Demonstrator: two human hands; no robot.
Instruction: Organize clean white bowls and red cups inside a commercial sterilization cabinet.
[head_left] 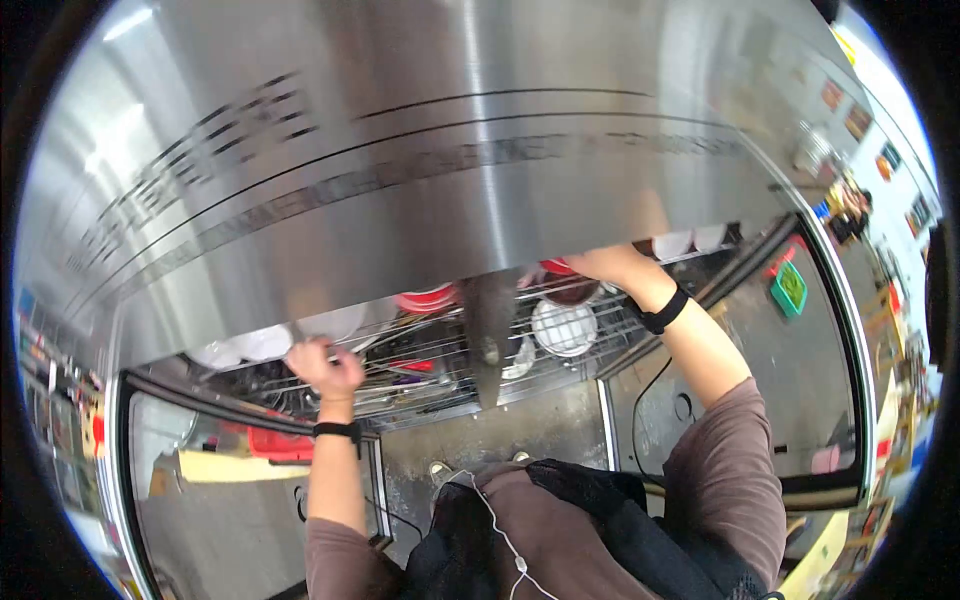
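Note:
I stand at a steel cabinet (420, 215) with both arms reaching into its wire racks. My left hand (325, 368) is at the left rack, beside a white bowl (264, 343), its thumb and fingers apart and nothing visible between them. My right hand (612, 265) reaches in under the cabinet's upper front, by a red bowl (556, 266); the fingers are hidden there, so any grip on it cannot be made out. Stacked red dishes (427, 299) sit between the hands. Below the right hand, a white plate (564, 328) shows through the wire shelf (520, 345).
Glass doors stand open on the left (250, 530) and right (740, 440). A central post (487, 340) divides the racks. Red-handled utensils (410, 366) lie on the left shelf. A green basket (789, 289) is beyond the right door, a red tray (280, 444) behind the left.

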